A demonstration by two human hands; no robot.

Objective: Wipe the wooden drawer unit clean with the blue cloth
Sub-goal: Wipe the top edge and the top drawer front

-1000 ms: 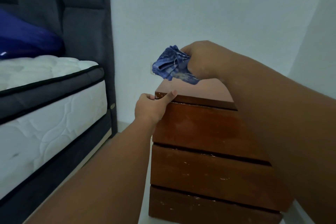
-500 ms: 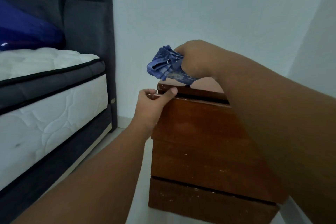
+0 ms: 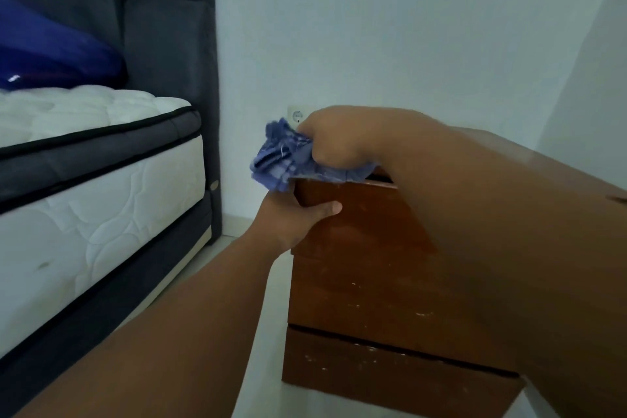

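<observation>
- Lying at far left, a dark blue pillow [image 3: 51, 54] rests on a white quilted mattress with dark grey piping [image 3: 84, 200].
- Dark grey upholstered headboard [image 3: 163, 44] stands upright behind the mattress, against the white wall [image 3: 407, 27].
- Pale floor [image 3: 271, 299] shows in the strip between the bed and the drawer unit.
- Left hand [image 3: 291, 217]: reaches in from lower left and grips the upper left corner of the unit. The thumb lies flat across the top drawer front; the other fingers are wrapped round the side, out of sight.
- Blue checked cloth [image 3: 278, 159]: bunched into a wad, lying on the top edge of the unit at its left front corner and hanging over that corner, just above the left hand. Cannot tell whether cloth and left hand touch.
- White wall socket [image 3: 297, 115] is partly visible on the wall just behind the cloth.
- Right hand [image 3: 332, 139]: fingers clenched round the cloth, knuckles up, directly over the top of the unit.
- Brown wooden drawer unit [image 3: 356, 282]: stands on the floor near the wall, right of the bed. Three stacked drawer fronts, scuffed with pale marks. The right forearm hides its right part.
</observation>
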